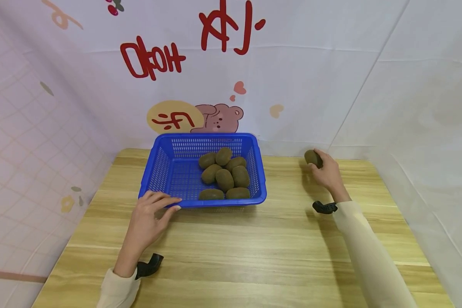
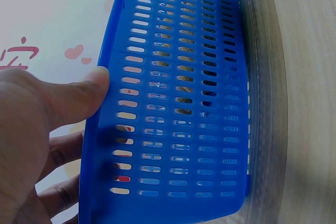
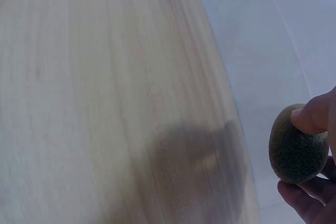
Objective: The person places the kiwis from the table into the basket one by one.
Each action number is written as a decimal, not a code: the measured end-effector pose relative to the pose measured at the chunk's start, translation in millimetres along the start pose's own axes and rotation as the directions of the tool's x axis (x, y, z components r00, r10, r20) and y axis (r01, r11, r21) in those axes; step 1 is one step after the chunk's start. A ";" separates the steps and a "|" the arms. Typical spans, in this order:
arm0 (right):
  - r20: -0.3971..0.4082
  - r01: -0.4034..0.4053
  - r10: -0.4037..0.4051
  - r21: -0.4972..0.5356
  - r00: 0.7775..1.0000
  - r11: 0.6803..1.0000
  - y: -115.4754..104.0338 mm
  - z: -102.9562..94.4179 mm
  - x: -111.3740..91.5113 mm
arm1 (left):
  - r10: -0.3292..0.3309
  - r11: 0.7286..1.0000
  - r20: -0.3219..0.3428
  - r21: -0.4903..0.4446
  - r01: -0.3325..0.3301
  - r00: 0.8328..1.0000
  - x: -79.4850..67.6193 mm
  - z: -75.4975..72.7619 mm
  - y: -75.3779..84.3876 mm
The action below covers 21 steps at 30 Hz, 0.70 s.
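A blue plastic basket (image 1: 203, 204) with slotted walls stands at the back of the table, several brown kiwis (image 1: 225, 179) gathered in its right half. My left hand (image 1: 150, 216) holds the basket's near rim at its left corner. In the left wrist view the thumb (image 2: 97, 80) lies on the rim's outer side, with the other fingers behind it. Off to the right of the basket, my right hand (image 1: 327, 173) grips a single kiwi (image 3: 298, 145) between thumb and fingers. Its shadow falls on the tabletop in the right wrist view.
The wooden table (image 1: 231, 256) ends at a white printed cloth (image 1: 312, 77) hanging right behind the basket. Cloth walls also rise along the left and right sides. A black wrist device (image 1: 149, 266) sits at each sleeve cuff.
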State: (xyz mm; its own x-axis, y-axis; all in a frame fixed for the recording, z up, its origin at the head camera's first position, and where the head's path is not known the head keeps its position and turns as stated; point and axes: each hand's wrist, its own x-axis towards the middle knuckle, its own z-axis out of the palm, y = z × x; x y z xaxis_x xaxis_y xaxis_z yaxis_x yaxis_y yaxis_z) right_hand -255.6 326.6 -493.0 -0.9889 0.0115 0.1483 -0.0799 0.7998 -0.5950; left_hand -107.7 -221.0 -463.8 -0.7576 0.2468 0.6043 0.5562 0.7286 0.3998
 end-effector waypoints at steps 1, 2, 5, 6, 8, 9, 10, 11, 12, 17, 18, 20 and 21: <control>0.001 0.003 -0.003 0.007 1.000 1.000 -1.1 -0.2 -0.6 | 0.001 1.000 0.001 0.000 -0.001 1.000 0.2 -0.1 0.1; 0.001 0.008 -0.008 0.013 1.000 1.000 -2.3 -0.4 -1.1 | 0.000 1.000 0.001 -0.001 0.000 1.000 0.5 -0.1 0.1; 0.003 0.024 -0.024 0.025 1.000 0.999 -6.4 -1.1 -3.3 | 0.000 1.000 0.002 -0.004 0.000 1.000 1.3 -0.6 0.4; 0.003 0.030 -0.030 0.029 1.000 0.999 -7.8 -1.2 -4.0 | 0.000 1.000 0.003 -0.005 0.000 1.000 1.5 -0.7 0.5; 0.005 0.042 -0.042 0.033 0.999 0.999 -10.6 -1.5 -5.5 | -0.002 1.000 0.002 -0.006 0.002 1.000 1.7 -1.1 0.7; 0.004 0.046 -0.046 0.037 0.999 0.998 -11.9 -1.5 -6.2 | -0.003 1.000 0.002 -0.006 0.003 1.000 1.8 -1.3 0.9; 0.005 0.049 -0.049 0.042 0.999 0.998 -13.2 -1.6 -6.9 | -0.003 1.000 0.003 -0.005 0.003 1.000 1.8 -1.5 1.1; 0.005 0.052 -0.052 0.047 0.999 0.998 -14.7 -1.6 -7.6 | -0.005 1.000 0.004 -0.005 0.005 1.000 1.8 -1.6 1.3; 0.007 0.055 -0.056 0.050 0.998 0.997 -16.3 -1.6 -8.1 | -0.005 1.000 0.005 -0.004 0.005 1.000 1.8 -1.7 1.6; 0.010 0.074 -0.075 0.070 0.997 0.995 -25.8 -2.2 -11.2 | -0.008 1.000 0.007 -0.001 0.008 1.000 2.1 -2.0 2.5; 0.007 0.081 -0.082 0.073 0.997 0.994 -27.9 -2.3 -11.5 | -0.008 1.000 0.007 0.000 0.008 1.000 2.3 -2.0 2.6; -0.002 0.095 -0.095 0.076 0.995 0.993 -32.5 -2.4 -12.2 | -0.008 1.000 0.005 0.000 0.008 1.000 2.4 -1.6 2.5; -0.008 0.104 -0.103 0.077 0.995 0.992 -34.7 -2.4 -12.3 | -0.007 1.000 0.004 -0.001 0.007 1.000 2.5 -1.6 2.4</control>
State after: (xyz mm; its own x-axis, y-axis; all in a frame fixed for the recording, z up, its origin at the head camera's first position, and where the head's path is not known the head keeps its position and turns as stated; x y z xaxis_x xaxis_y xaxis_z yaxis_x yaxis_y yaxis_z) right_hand -240.3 300.1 -472.3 -0.9743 -0.0662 0.2154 -0.1914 0.7478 -0.6358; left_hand -107.7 -219.6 -460.2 -0.7627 0.2443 0.5988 0.5514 0.7295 0.4047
